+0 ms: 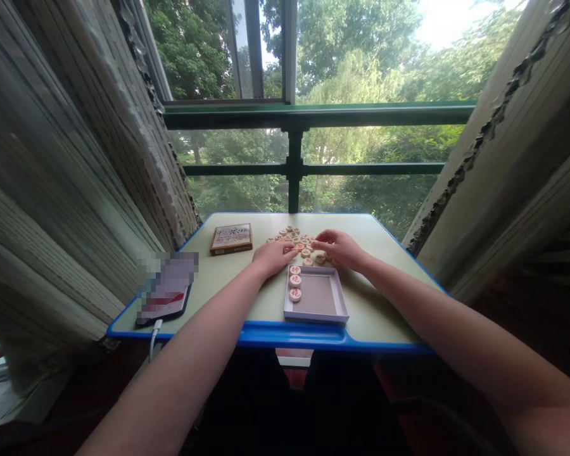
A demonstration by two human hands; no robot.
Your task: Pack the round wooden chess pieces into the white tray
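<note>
Round wooden Chinese chess pieces (305, 253) lie in a loose heap in the middle of the table. My left hand (272, 258) rests at the heap's left side, fingers stretched out over the nearest pieces. From the right, my right hand (341, 249) reaches in, its curved fingers apart and their tips by the pieces; no piece is plainly held in either hand. Just in front of the heap is a shallow open box (319, 297). Inside, along its left wall, three pieces with red characters (295, 281) stand in a column.
The pale table (384, 297) has a blue rim (294, 334). A flat printed box lid (232, 239) lies at the back left. Near the left edge is a phone (168, 290) with a white cable (155, 339). Curtains (137, 145) and a green railing (361, 115) border the table.
</note>
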